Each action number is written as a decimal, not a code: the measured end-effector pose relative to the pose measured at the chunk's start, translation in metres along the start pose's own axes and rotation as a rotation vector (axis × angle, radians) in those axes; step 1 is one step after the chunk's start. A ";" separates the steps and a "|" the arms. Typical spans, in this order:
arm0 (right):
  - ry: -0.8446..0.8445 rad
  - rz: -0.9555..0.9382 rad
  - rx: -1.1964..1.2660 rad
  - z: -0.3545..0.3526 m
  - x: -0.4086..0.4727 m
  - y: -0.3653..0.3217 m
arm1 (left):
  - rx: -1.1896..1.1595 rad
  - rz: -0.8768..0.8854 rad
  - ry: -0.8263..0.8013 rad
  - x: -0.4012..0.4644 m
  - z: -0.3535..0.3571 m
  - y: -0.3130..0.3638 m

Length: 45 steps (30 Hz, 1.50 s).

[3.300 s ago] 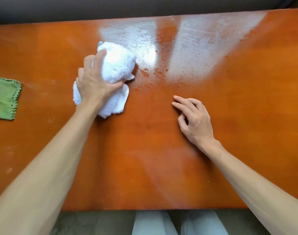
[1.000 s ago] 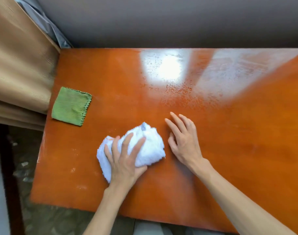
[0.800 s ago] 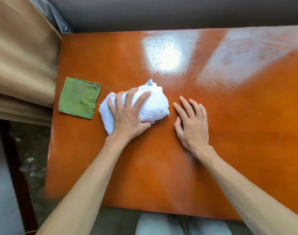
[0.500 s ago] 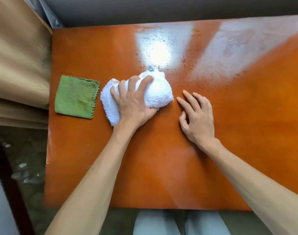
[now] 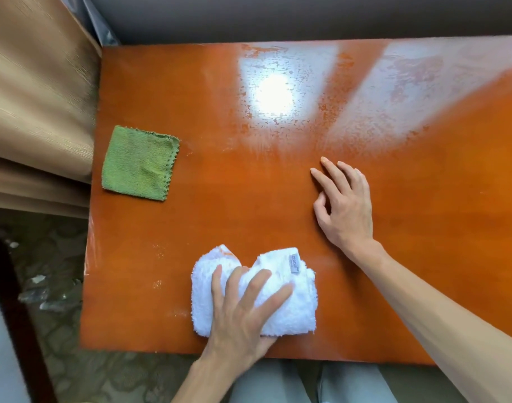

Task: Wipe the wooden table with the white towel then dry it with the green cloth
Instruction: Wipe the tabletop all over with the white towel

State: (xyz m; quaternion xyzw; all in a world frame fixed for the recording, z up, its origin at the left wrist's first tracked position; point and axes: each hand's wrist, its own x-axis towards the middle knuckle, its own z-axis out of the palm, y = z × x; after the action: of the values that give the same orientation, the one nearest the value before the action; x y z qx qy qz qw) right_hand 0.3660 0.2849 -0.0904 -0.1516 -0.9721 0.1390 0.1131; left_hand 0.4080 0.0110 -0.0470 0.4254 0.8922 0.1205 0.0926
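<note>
Both hands are down on the wooden table [image 5: 220, 222]; the left hand [image 5: 243, 312] lies on top of the white towel [image 5: 289, 303] near the table's near edge, its fingers spread and fairly straight, pressing the bunched cloth against the wood rather than curling round it; the thumb is hidden under the hand's right side, so whether it pinches the towel I cannot tell; the right hand [image 5: 345, 207] rests further out and to the right, well apart from the towel, fingers loosely extended with the tips touching the surface and holding nothing.

Largest in view is the table itself, an orange-brown glossy top filling most of the frame; its far half carries pale, streaky wet-looking patches and a bright glare spot, while the near half looks more evenly coloured with a few small pale flecks left of the towel; a tan curtain [image 5: 36, 106] hangs in folds along the table's left side; a dark wall [image 5: 278, 16] runs behind the far edge; patterned flooring [image 5: 60, 286] shows below the curtain at lower left.

Next in size, the white towel is crumpled into a thick wad with a small grey label [image 5: 296, 263] standing up at its top edge; the green cloth [image 5: 140, 162] lies flat, roughly square, near the table's left edge, well apart from both hands and from the towel, its right border scalloped.
</note>
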 end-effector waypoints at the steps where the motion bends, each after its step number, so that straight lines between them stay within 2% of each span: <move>1: 0.004 0.002 0.002 0.000 0.000 0.000 | -0.003 0.024 0.019 0.003 0.000 -0.005; 4: 0.024 0.002 0.012 0.000 -0.001 0.000 | -0.054 0.052 0.163 0.024 0.001 -0.024; 7: 0.032 -0.004 0.013 0.001 -0.002 0.000 | -0.048 -0.087 0.281 0.069 -0.008 -0.053; 11: 0.031 -0.006 0.014 0.002 -0.001 -0.001 | 0.031 -0.403 0.193 0.162 -0.039 -0.102; 16: 0.030 -0.009 0.009 0.003 -0.001 -0.002 | 0.059 -0.494 0.166 0.217 -0.053 -0.113; 18: 0.024 -0.011 0.009 0.003 0.000 -0.001 | 0.073 -0.428 0.159 0.204 -0.050 -0.107; 23: 0.019 -0.009 0.012 0.003 0.000 0.000 | 0.047 -0.137 0.141 0.136 -0.032 -0.075; 27: 0.013 -0.010 0.019 0.003 0.000 -0.002 | -0.003 -0.099 0.127 0.054 -0.022 -0.043; 32: -0.030 0.005 0.020 0.001 0.001 -0.003 | -0.014 -0.124 0.095 -0.022 -0.018 -0.052; 36: -0.009 0.000 0.008 0.001 0.003 -0.008 | -0.017 -0.225 0.145 -0.032 -0.030 -0.098; 39: 0.034 0.012 0.038 0.006 0.025 -0.039 | -0.020 -0.339 0.145 -0.019 -0.045 -0.139; 42: -0.038 -0.153 0.225 0.027 0.071 -0.103 | -0.014 -0.468 0.108 0.003 -0.064 -0.180; 45: -0.166 -0.359 0.345 0.057 0.121 -0.176 | -0.003 -0.514 0.097 0.020 -0.075 -0.204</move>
State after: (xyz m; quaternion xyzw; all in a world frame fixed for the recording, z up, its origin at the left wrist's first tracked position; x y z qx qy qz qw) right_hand 0.1920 0.1493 -0.0689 0.0569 -0.9513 0.2922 0.0801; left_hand 0.2252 -0.1084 -0.0371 0.1782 0.9742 0.1145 0.0776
